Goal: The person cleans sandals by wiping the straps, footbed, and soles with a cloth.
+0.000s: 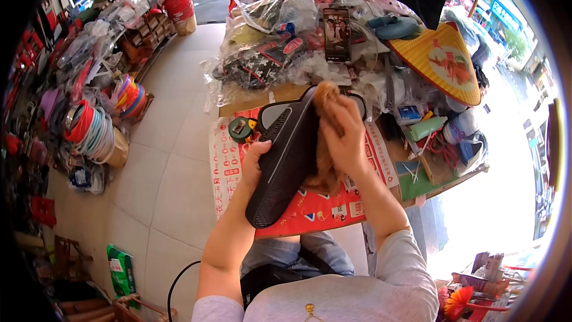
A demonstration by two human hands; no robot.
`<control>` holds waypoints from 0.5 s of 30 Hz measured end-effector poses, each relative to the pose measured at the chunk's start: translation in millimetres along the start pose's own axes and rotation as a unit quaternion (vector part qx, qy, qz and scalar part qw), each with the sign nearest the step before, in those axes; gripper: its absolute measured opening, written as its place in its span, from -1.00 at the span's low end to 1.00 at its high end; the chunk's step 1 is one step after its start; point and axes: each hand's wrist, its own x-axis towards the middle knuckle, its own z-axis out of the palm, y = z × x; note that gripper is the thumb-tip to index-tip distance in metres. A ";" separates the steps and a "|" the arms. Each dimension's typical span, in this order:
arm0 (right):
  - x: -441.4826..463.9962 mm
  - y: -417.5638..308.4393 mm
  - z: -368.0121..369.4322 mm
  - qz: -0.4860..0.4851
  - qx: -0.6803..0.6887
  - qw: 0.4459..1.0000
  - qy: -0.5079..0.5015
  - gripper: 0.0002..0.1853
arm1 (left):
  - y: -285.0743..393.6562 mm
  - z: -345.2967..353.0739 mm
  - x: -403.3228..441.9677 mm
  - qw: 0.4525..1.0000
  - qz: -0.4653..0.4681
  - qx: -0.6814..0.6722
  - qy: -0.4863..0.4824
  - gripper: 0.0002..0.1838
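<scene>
My left hand (255, 161) is closed round the side of a black slipper (286, 155), its thumb on the edge near a grey line. The slipper is tilted, its ribbed lower end towards me. At its right side my right hand (344, 134) is closed on a brown fuzzy cloth (325, 98), which hangs down along the slipper and partly hides it. Behind the slipper, a dark-edged grey piece (274, 112) shows in part on the table. A green tape measure (241, 129) lies left of the slipper.
Red and white printed paper (226, 167) covers the near tabletop. At the back are plastic-wrapped goods (262, 59), an upright phone (337, 36) and a yellow conical hat (441, 59). To the right lie a pale green bottle (428, 128) and red-handled scissors (444, 154).
</scene>
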 end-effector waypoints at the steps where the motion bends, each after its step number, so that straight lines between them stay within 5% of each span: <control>1: -7.5 -4.3 2.2 -0.005 -0.003 1.000 -0.017 -0.67 | 0.8 -0.4 1.1 0.999 -0.008 -0.043 -0.028 -0.32; 4: -15.2 -17.1 -3.4 -0.062 0.057 0.986 -0.145 -0.69 | -0.5 1.5 1.6 0.995 -0.016 -0.090 -0.025 -0.30; 7: 4.1 -5.4 -13.8 -0.126 0.015 0.990 -0.066 -0.67 | 1.7 -6.2 1.3 0.996 -0.025 -0.081 -0.015 -0.30; 9: 24.0 -6.0 -16.0 -0.031 0.007 0.999 0.033 -0.66 | -1.2 -6.8 -0.5 0.996 -0.042 -0.071 -0.036 -0.30; 12: 24.0 -2.4 -3.7 -0.004 0.009 1.000 -0.022 -0.61 | 0.9 -2.4 -0.7 1.000 -0.021 0.009 0.013 -0.35; 15: -1.4 -15.2 8.1 -0.057 -0.001 0.998 -0.015 -0.66 | 1.3 -12.9 0.8 0.995 -0.021 -0.062 -0.077 -0.33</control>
